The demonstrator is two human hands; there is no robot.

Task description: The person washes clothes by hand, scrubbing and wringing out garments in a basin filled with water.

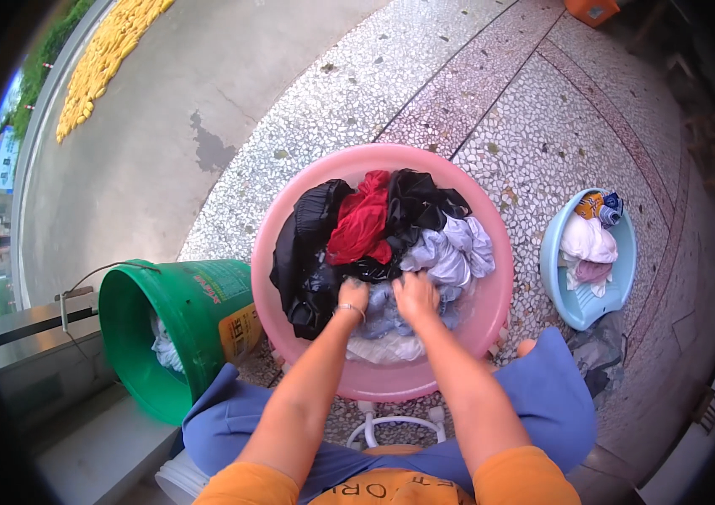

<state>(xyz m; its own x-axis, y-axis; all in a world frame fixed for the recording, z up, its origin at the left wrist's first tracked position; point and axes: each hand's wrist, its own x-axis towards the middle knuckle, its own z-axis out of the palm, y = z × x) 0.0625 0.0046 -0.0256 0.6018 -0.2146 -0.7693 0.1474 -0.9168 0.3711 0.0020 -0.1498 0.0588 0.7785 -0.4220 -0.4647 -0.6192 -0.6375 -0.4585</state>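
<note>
A large pink tub (496, 252) with clothes and some water stands in front of me. Both my left hand (353, 295) and my right hand (415, 295) are down in it, side by side, fingers closed on a wet blue-grey cloth (381, 313). The fingertips are hidden in the fabric. Just beyond my hands lie a red garment (360, 220) and black garments (307, 252). Pale lavender cloth (454, 250) is bunched beside my right hand. A white cloth (387, 348) lies at the tub's near side.
On the left, a green bucket (143, 337) lies tipped with whitish cloth inside. A light-blue basin (553, 278) holding clothes stands on the right, dark cloth (597, 345) beside it. Yellow corn cobs (109, 59) are spread far left. An orange container (591, 10) stands far right.
</note>
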